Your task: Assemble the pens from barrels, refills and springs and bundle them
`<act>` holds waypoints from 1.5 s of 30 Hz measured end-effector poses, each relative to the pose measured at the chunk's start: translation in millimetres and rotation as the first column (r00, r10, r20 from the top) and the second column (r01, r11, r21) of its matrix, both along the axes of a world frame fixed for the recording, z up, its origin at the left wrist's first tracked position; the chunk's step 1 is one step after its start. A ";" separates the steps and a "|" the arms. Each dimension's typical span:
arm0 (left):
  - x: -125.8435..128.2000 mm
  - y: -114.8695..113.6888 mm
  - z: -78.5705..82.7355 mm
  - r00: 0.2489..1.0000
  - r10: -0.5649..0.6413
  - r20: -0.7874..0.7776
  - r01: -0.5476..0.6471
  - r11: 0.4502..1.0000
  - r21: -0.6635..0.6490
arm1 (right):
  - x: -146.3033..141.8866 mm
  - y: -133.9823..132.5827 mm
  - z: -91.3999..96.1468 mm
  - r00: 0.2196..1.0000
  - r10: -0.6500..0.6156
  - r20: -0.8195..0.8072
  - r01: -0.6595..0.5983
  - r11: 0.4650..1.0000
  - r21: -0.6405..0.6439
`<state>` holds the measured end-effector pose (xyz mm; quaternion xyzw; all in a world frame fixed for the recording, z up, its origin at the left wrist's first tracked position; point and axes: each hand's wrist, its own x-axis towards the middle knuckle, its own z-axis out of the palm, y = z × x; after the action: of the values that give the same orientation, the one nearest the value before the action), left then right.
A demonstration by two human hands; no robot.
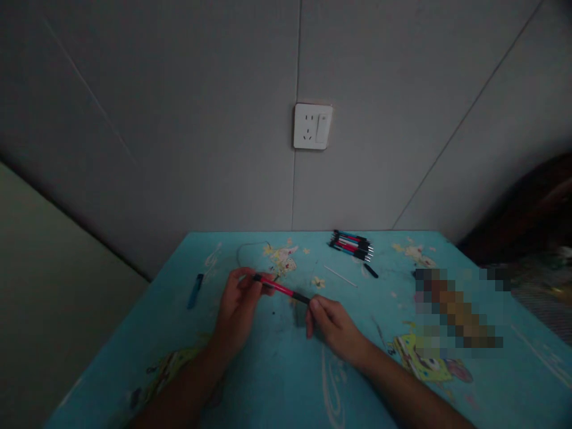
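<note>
One slim red-and-black plastic pen (282, 288) is held above the turquoise patterned worktop (273, 381), your left hand (238, 302) pinching its ten-o'clock end and your right hand (334, 325) its four-o'clock end, probably for steadiness

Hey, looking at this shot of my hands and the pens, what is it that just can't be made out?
All in the head view:
Red pen, lower end: hidden by the fingers of the right hand.
Piled pens: exact count lost, as they overlap and look small.
Pixelated patch: blocks mask what lies there.
Dark shape: shadowed, cut off by the right edge.
Black speck: too small to identify.
</note>
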<state>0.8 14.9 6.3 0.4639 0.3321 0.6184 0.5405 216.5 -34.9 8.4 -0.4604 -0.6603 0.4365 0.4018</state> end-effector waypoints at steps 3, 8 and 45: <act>-3.0 1.4 0.6 1.000 -0.001 0.018 0.001 1.000 -0.001 | -2.8 -1.0 1.9 0.992 0.083 -0.091 -0.091 0.992 -0.086; -4.7 3.1 -2.9 0.999 0.029 -0.027 -0.030 0.999 -0.038 | -2.8 1.5 -1.3 0.998 0.029 -0.057 -0.031 0.999 -0.031; -3.5 2.0 -7.9 0.995 0.088 -0.050 -0.088 0.996 -0.002 | -4.5 2.1 -12.2 0.990 -0.113 -0.089 0.106 0.991 -0.087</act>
<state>-2.7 16.8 -1.5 0.4630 0.3668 0.6291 0.5052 212.0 -32.8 -3.7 -0.4911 -0.5960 0.4616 0.4364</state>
